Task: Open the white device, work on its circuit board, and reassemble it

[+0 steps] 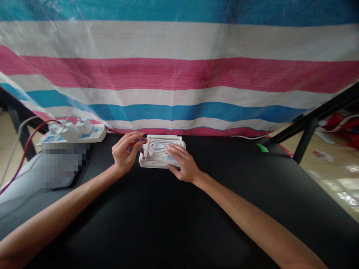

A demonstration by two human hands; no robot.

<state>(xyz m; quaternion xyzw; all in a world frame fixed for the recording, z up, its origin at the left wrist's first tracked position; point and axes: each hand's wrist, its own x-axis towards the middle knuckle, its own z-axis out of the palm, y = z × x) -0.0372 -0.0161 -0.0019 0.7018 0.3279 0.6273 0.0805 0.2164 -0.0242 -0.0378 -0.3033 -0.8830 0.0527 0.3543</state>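
Note:
A white plastic device with a perforated grille and a printed label lies on the black tabletop, near its far edge. My left hand is closed on a small screwdriver, whose tip points down at the device's left corner, by a dark hole. My right hand lies with its fingers spread over the right part of the device, hiding some of the label and casing. Nothing is gripped in it.
At the back left sits a white power strip with plugs and cables, behind a pixelated dark flat object. A green packet lies at the right. A striped sheet hangs behind the table.

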